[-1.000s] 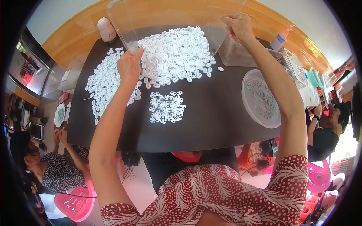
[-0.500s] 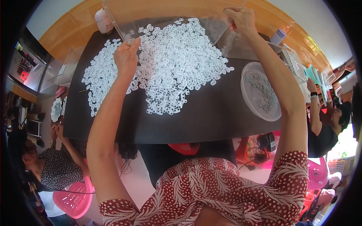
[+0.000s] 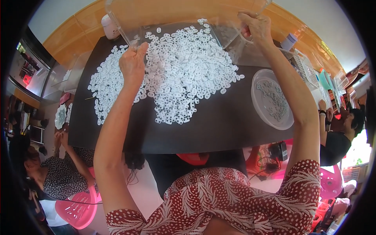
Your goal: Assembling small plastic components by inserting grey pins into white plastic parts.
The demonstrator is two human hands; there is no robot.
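A clear plastic box [image 3: 118, 26] is held up at the far side of the table, between my two hands. My left hand [image 3: 133, 64] is closed round its left edge. My right hand [image 3: 256, 28] grips its right side, with the fingers curled. Below and in front of the box spreads a large heap of small white plastic pieces with two holes each [image 3: 188, 66]. My left hand and wrist are over the heap's left part and hide some of it. The box is see-through, so its far outline is hard to follow.
A round clear tub [image 3: 256, 100] with small grey pieces stands at the right. A white jar [image 3: 109, 26] and a lilac-capped bottle [image 3: 289, 41] stand at the back. One person [image 3: 66, 168] sits at the left, another [image 3: 340, 127] at the right. A pink chair [image 3: 78, 209] stands lower left.
My right hand has shifted slightly right, still gripping the box. White pieces at the heap's far end lie sparser. The whole view has dropped a little, and the right-hand person's arms have moved.
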